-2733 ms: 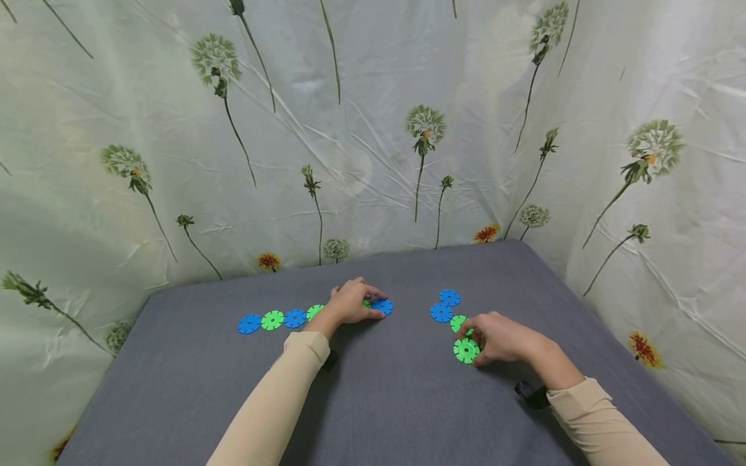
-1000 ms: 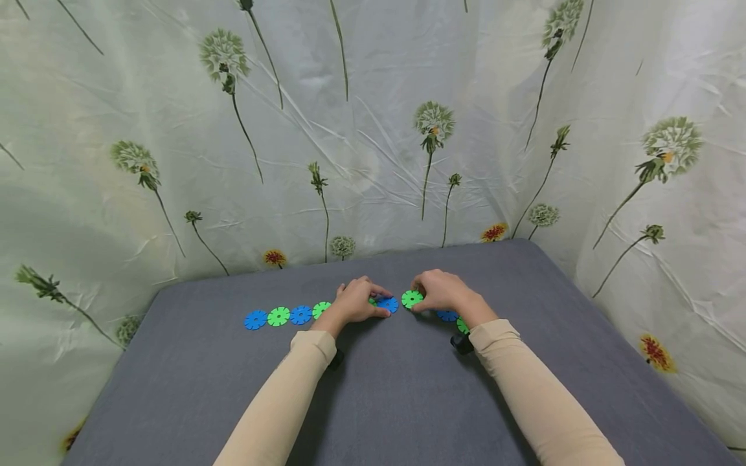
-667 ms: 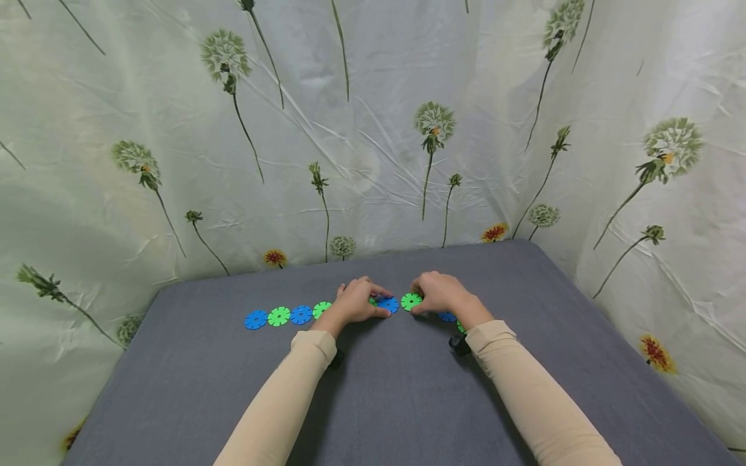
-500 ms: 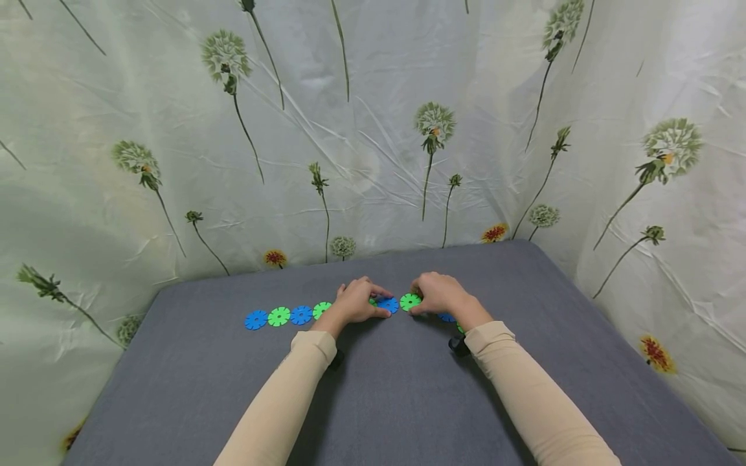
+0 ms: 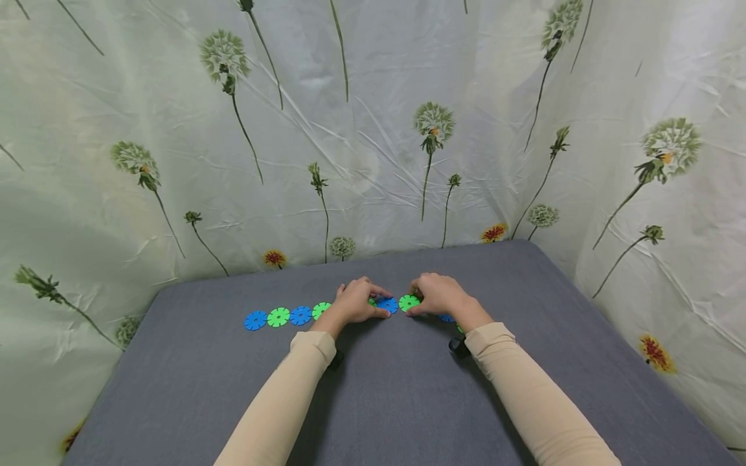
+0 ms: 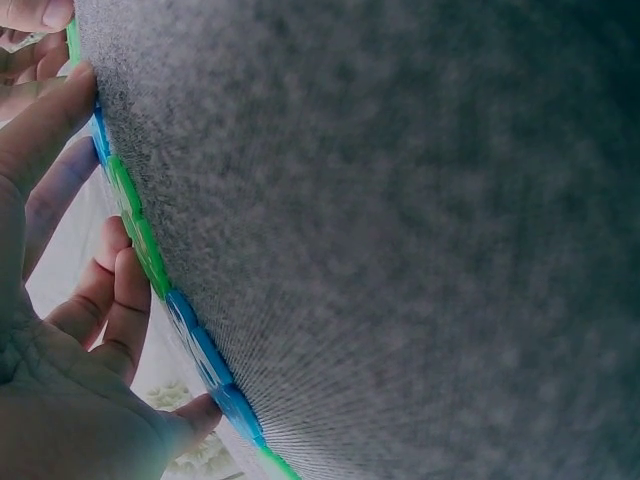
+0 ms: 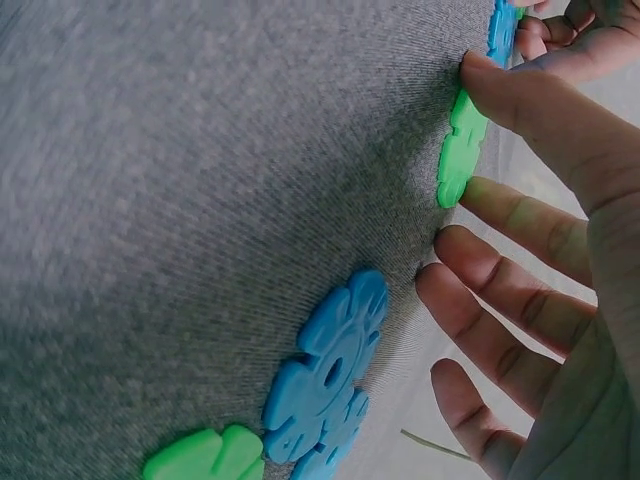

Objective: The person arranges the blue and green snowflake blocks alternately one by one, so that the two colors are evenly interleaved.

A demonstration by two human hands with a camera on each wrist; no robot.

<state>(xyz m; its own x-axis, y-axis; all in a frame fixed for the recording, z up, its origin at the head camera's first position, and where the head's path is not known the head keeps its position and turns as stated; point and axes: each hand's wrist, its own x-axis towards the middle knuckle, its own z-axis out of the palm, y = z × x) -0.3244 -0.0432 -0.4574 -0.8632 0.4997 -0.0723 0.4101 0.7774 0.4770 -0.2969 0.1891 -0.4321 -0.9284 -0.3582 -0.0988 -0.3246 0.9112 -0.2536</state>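
Note:
In the head view, my left hand (image 5: 353, 301) holds a blue notched plastic disc (image 5: 388, 305) between thumb and forefinger, at the right end of a row. My right hand (image 5: 441, 294) pinches a green notched disc (image 5: 409, 303) by its edges, flat on the cloth with its rim right beside the blue one. The right wrist view shows that green disc (image 7: 463, 150) between thumb and forefinger, the other fingers spread. Leftward the row runs on through a green disc (image 5: 321, 310), a blue disc (image 5: 300, 315) and more; my left hand hides part of it.
Under my right wrist lie loose discs, partly hidden in the head view: a blue disc (image 7: 330, 345) overlapping another blue one, and a green disc (image 7: 205, 457). A grey cloth (image 5: 373, 401) covers the table, and a dandelion-print curtain (image 5: 373, 129) hangs behind it.
My right hand has carried the green disc from the loose group leftward to the row's end, then slid it slightly closer to the blue disc. My left hand keeps its place.

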